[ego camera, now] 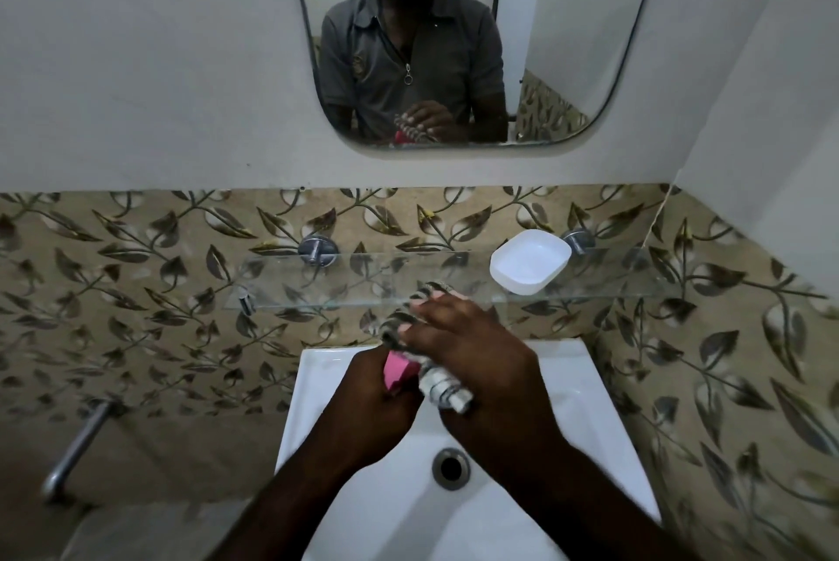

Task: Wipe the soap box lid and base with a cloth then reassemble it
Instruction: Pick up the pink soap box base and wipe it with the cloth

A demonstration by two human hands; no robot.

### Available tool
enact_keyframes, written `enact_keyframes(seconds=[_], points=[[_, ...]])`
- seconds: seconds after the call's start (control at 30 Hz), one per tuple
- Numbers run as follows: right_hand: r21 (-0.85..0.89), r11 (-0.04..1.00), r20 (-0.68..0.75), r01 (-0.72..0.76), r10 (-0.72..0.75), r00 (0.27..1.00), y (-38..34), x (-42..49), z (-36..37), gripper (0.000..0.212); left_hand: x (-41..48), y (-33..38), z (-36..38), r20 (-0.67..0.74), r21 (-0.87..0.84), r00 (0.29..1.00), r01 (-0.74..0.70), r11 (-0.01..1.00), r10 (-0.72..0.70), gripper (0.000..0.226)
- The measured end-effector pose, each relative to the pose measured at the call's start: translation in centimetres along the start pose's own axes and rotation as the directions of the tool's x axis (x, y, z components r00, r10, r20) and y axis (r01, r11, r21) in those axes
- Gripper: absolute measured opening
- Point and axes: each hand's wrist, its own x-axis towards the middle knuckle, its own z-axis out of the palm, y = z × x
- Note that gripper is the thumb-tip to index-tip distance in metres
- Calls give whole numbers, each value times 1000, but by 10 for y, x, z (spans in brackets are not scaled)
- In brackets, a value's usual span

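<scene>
Being pinched by the left hand (363,406) over the sink (567,401) and rubbed with the striped cloth (442,385) clenched in the right hand (476,360), the pink soap box part (396,372) could probably be dropped if squeezed weakly, while the white part (529,261) is left on the glass shelf (363,283).

both hands (436,379) rub striped cloth (420,320) on pink piece (396,372) (over sink (567,401)).

Both hands (458,360) together, fingers (420,311) curled.
</scene>
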Motion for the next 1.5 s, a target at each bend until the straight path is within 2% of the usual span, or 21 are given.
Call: enact_keyframes(seconds=[0.07, 0.1, 0.17, 0.2, 0.27, 0.3, 0.37, 0.43, 0.5, 0.6, 0.67, 0.77, 0.9, 1.0, 1.07, 1.17, 1.23, 1.3, 1.37, 1.43, 1.5], points=[[30, 999, 24, 43, -44, 999, 3, 2, 1, 35, -1, -3, -2, 19, -25, 1000, -3, 1000, 4, 26], [114, 993, 13, -40, 39, 999, 4, 3, 1, 38, -4, -3, -3, 21, -40, 1000, 0, 999, 1, 14], [370, 873, 33, -317, 329, 944, 6, 6, -3, 49, -11, -1, 0, -49, -128, 994, 90, 988, -97, 43], [452, 790, 66, -415, 434, 898, 8, 7, -3, 52, -12, 0, 2, -104, -184, 983, 134, 974, -155, 41], [518, 701, 101, -491, 520, 848, 11, 8, -2, 55, -12, 4, 7, -142, -282, 957, 204, 937, -251, 26], [530, 679, 116, -508, 535, 837, 12, 8, -1, 54, -10, 4, 8, -132, -341, 944, 245, 908, -304, 34], [542, 640, 150, -544, 564, 812, 14, 8, 1, 49, -7, 0, 9, -125, -454, 916, 288, 843, -381, 56], [516, 612, 185, -599, 603, 776, 15, 6, 5, 47, -5, -6, 8, -145, -541, 885, 304, 785, -442, 66], [461, 613, 199, -642, 633, 748, 14, 3, 8, 42, -4, -5, 7, -146, -606, 879, 283, 743, -454, 61], [409, 595, 223, -692, 670, 708, 15, -2, 9, 36, -1, -6, 4, -114, -662, 876, 285, 693, -469, 38], [392, 539, 268, -746, 708, 653, 16, -8, 10, 30, 2, -10, 0, -58, -725, 866, 305, 618, -496, 39], [358, 497, 308, -791, 737, 602, 16, -15, 14, 20, 4, -13, -2, 4, -786, 862, 316, 532, -507, 50], [338, 493, 344, -802, 728, 593, 19, -17, 10, 26, 5, -14, -1, 50, -846, 855, 311, 433, -516, 63], [393, 375, 498, -839, 680, 537, 20, -19, -2, 20, 9, -12, -6, 93, -906, 864, 280, 318, -494, 84], [376, 367, 503, -851, 690, 520, 28, -26, -6, 21, 13, -13, -11, 123, -926, 886, 264, 269, -447, 94], [344, 434, 247, -833, 814, 526, 37, -26, -14, 17, 15, -17, -13, 190, -940, 899, 283, 192, -396, 96], [341, 561, 120, -754, 770, 627, 34, -14, -20, 31, 14, -22, -9, 225, -934, 879, 318, 166, -420, 95], [247, 735, 70, -631, 636, 769, 24, 2, -23, 39, 14, -23, -2, 273, -917, 857, 369, 151, -437, 90], [44, 874, 85, -484, 479, 874, 11, 15, -13, 32, 14, -14, 6, 314, -890, 838, 423, 169, -446, 77], [-87, 901, 131, -424, 432, 892, 5, 21, 5, 33, 15, -4, 10, 316, -865, 845, 444, 234, -432, 66], [-100, 874, 108, -475, 484, 868, 1, 24, 18, 34, 17, 1, 12, 304, -854, 845, 446, 266, -440, 65]])
